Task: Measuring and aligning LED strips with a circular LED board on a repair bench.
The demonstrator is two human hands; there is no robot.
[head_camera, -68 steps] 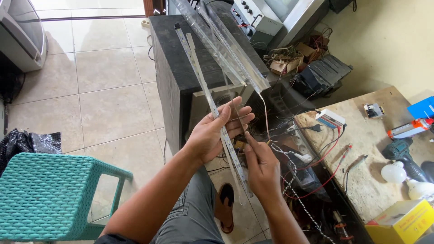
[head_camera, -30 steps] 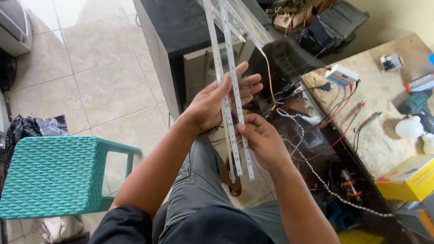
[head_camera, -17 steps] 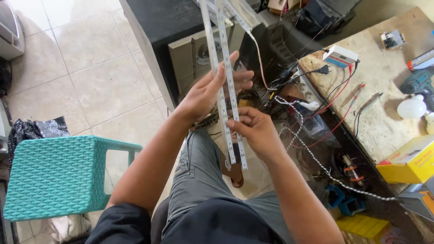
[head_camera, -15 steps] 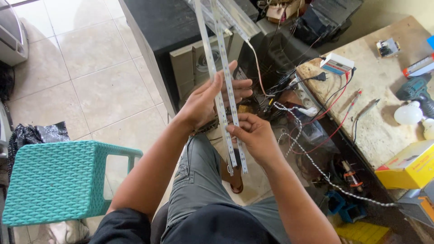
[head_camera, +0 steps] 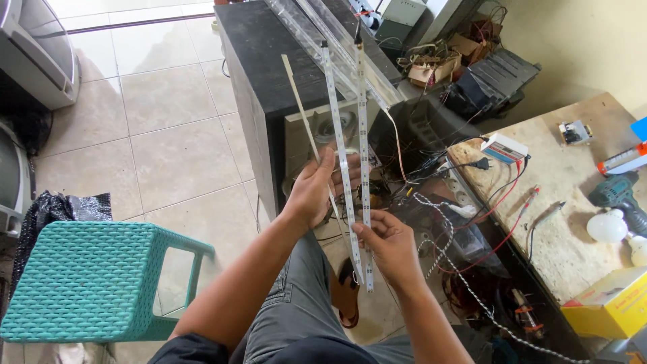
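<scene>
While my left hand [head_camera: 315, 192] pinches the long thin light strips [head_camera: 340, 152] near their middle, my right hand [head_camera: 389, 244] grips their lower ends, keeping them upright and parallel above my lap.

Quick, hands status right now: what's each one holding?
Left hand: closed around the thin white strips, gripping them mid-length.
Right hand: fingers pinching the lower part of the same strips.

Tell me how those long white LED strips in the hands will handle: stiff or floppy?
The LED strips stand straight above the left hand and right hand, so probably fairly stiff. So thin, they likely flex and could snap if bent. Probably light.
</scene>
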